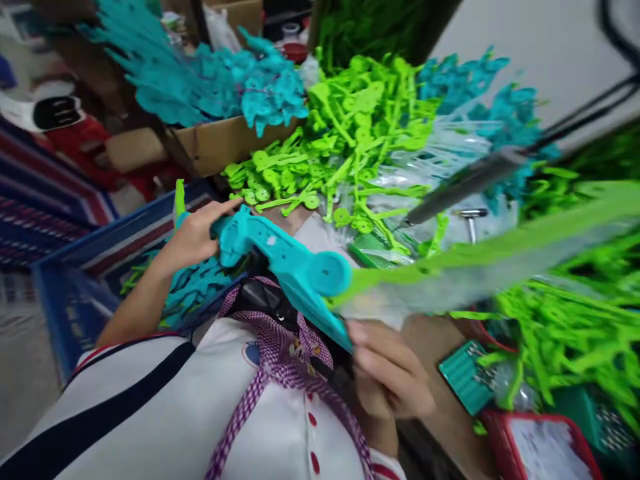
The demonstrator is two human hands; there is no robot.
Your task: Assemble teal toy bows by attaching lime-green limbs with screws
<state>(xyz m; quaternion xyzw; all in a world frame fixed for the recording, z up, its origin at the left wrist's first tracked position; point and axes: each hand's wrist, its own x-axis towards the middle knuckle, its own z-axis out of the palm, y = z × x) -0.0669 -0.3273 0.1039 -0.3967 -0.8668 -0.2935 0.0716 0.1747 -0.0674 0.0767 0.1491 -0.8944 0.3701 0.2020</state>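
Observation:
A long teal plastic part [295, 267] with a round disc near one end spans the space in front of my chest. My right hand [393, 363] pinches its lower right end between thumb and fingers. At the upper left end, my left hand [193, 233] is closed against the part, its index finger stretched along the top; its other fingertips are partly hidden. From the disc end a long lime-green plastic strip [480, 250] with a pale, blurred underside runs off to the right. Whether it is fixed to the teal part I cannot tell.
Lime-green plastic parts [370, 107] lie heaped on the worktable, with teal parts [200, 80] behind. A blue crate [55, 313] stands at the left. A grey rod-shaped tool [465, 183] hangs at the right. A green tray [465, 377] and a red-rimmed container [545, 447] sit lower right.

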